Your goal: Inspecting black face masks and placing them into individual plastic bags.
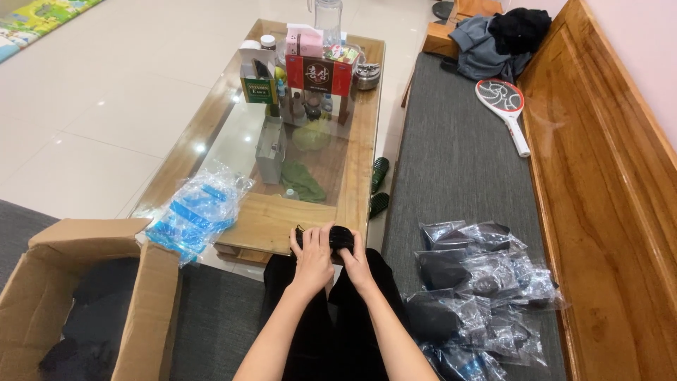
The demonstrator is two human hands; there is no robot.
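Over the lap: both hands meet at a small black bundle (331, 238), by the desk (282, 222) edge.
Left hand (312, 259): fingers curled over the bundle.
Right hand (357, 267): fingers gripping its right end.
Beside: bagged black items (479, 282) on the grey cushion (451, 169); open cardboard box (151, 296) left.
Care: probably best to keep both grips close, so the bundle stays tight.

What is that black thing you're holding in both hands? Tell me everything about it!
The small black item looks soft and dark, maybe folded cloth, though its exact kind is hard to tell. It sits above the lap, near the wooden edge of the glass-topped table. The left hand grips it from the left with fingers curled over its top, and the right hand holds its right side. A rounded end shows between the hands. No clear bag seems to be around it.
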